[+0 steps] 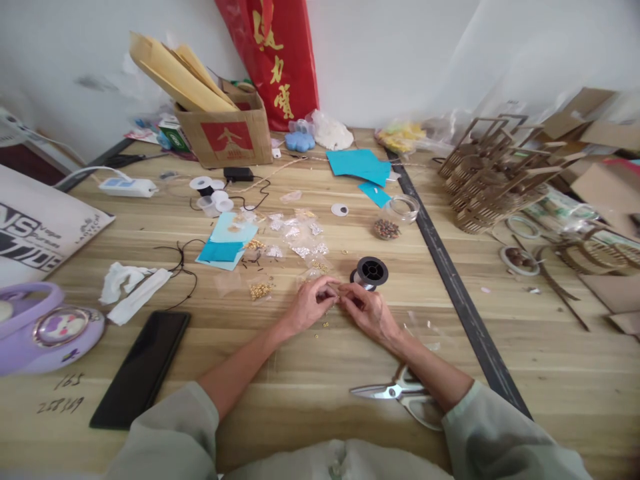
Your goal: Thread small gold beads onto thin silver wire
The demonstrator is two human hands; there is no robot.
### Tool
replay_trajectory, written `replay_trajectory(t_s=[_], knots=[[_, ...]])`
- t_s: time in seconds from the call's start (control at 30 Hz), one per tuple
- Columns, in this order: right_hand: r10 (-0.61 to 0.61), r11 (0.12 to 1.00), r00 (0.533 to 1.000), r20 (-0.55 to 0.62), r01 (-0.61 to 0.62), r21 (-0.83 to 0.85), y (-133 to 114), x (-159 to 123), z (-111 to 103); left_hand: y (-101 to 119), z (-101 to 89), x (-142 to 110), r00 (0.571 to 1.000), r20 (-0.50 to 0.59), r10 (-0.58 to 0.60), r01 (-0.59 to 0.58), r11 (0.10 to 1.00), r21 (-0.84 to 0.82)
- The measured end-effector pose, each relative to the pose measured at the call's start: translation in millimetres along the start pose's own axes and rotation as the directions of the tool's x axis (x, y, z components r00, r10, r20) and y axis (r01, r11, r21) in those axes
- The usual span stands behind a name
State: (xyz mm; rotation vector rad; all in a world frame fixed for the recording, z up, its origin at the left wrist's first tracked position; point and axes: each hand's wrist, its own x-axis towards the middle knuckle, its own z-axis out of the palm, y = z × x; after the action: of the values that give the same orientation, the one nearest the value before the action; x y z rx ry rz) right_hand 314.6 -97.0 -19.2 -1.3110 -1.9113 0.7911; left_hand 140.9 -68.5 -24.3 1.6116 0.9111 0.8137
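My left hand (313,304) and my right hand (369,311) meet over the middle of the table, fingertips pinched close together. Whatever lies between the fingers is too small to make out. Just behind my right hand stands a black spool (372,272) wound with thin, shiny line. Several small gold beads (325,325) lie on the wood below my fingers. A heap of gold beads (261,291) rests to the left of my left hand. Farther back are small clear bags (301,241) of silvery pieces. By my right forearm lies a pair of scissors (395,392) with pale handles.
A black phone (141,370) and a purple rounded object (55,333) lie at the left. Behind stands a cardboard box (227,137) with brown envelopes. Blue sheets (359,165) lie at the back. Right of a black strip (453,287) stand stacked wooden baskets (487,177).
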Motion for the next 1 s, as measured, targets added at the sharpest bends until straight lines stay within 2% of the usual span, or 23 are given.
replay_trajectory(t_s=[0.23,0.4,0.6,0.83,1.0], knots=[[-0.018,1.000,1.000,0.019,0.018,0.004,0.4,-1.1,-0.1,-2.2,1.2,0.4,1.000,-0.021,0.004,-0.004,1.000,0.016],[-0.028,0.998,0.999,0.030,0.030,-0.059,3.6,-2.4,0.3,1.1,1.9,0.0,0.999,-0.036,0.002,0.000,0.999,0.040],[-0.051,0.991,0.999,0.015,0.053,-0.123,4.3,-2.8,0.5,-7.6,3.9,0.7,0.997,-0.078,0.012,-0.007,0.998,0.061],[-0.079,0.987,0.997,-0.002,0.078,-0.143,4.7,-4.1,0.4,-2.7,3.6,0.0,0.991,-0.098,0.093,-0.059,0.949,0.310],[-0.087,0.986,0.996,-0.011,0.085,-0.143,6.8,-4.6,1.7,-0.8,2.9,-1.2,0.986,-0.065,0.153,-0.111,0.898,0.425]])
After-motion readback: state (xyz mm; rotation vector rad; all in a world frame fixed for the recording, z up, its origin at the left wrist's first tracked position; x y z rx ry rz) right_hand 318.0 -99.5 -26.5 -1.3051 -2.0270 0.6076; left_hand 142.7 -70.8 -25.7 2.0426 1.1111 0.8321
